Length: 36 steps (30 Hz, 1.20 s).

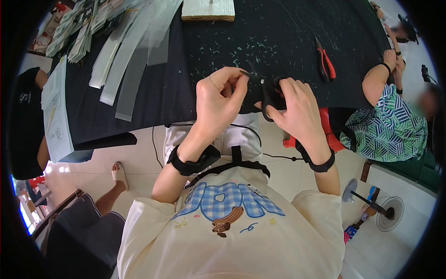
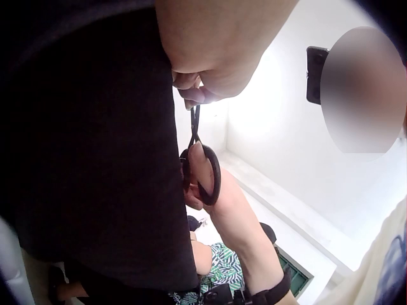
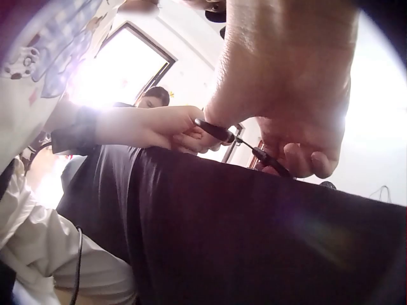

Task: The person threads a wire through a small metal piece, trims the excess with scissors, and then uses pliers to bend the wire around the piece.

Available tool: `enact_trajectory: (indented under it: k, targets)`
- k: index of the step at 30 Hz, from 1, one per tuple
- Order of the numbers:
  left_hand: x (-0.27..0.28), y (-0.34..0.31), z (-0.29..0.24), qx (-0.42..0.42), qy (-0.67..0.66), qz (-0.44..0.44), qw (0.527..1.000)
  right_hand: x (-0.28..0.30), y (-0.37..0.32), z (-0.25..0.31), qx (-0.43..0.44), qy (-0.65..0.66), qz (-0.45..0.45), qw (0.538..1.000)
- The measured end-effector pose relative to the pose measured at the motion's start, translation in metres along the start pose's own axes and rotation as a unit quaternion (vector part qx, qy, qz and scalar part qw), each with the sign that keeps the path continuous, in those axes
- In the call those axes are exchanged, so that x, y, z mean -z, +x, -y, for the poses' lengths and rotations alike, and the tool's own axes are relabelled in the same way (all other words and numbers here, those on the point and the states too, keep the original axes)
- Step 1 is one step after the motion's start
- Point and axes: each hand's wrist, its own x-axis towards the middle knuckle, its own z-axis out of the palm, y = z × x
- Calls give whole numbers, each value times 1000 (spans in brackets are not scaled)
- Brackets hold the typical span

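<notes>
My right hand (image 1: pixel 299 107) holds a pair of scissors (image 1: pixel 266 98), its thumb through one black handle loop. In the left wrist view the thumb shows inside the scissors' loop (image 2: pixel 217 181), and the blades point at the left fingers. Thumb and forefinger of my left hand (image 1: pixel 217 97) pinch together right at the blade tips, the other fingers curled. A small piece seems pinched there, mostly hidden by the fingers; I cannot tell what it is. Both hands are over the near edge of the black-covered table (image 1: pixel 162 104). Small greenish clippings (image 1: pixel 253 46) lie scattered beyond them.
Red-handled pliers (image 1: pixel 326 65) lie on the table to the right. A white block (image 1: pixel 208 10) stands at the back. Clear plastic strips (image 1: pixel 132 60) and bundled cards (image 1: pixel 82 39) spread at the left. Another person in a patterned shirt (image 1: pixel 388 125) sits at the right.
</notes>
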Motion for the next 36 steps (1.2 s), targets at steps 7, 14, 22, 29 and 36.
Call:
enact_trajectory:
  k: [7, 14, 22, 29, 36]
  targets:
    - [-1, 1, 0, -4, 0, -4, 1000, -1, -2, 0, -5, 20, 2, 1000]
    - [-1, 1, 0, -4, -1, -5, 1000, 1, -1, 2, 4, 26, -7, 1000]
    - [0, 0, 0, -2, 4, 0, 1000, 1, -2, 2, 8, 35, -10, 999]
    - [0, 0, -1, -2, 6, -1, 1000, -3, -2, 0, 14, 31, -13, 999]
    - [0, 1, 0, -4, 7, 0, 1000, -3, -3, -1, 20, 30, -16, 999]
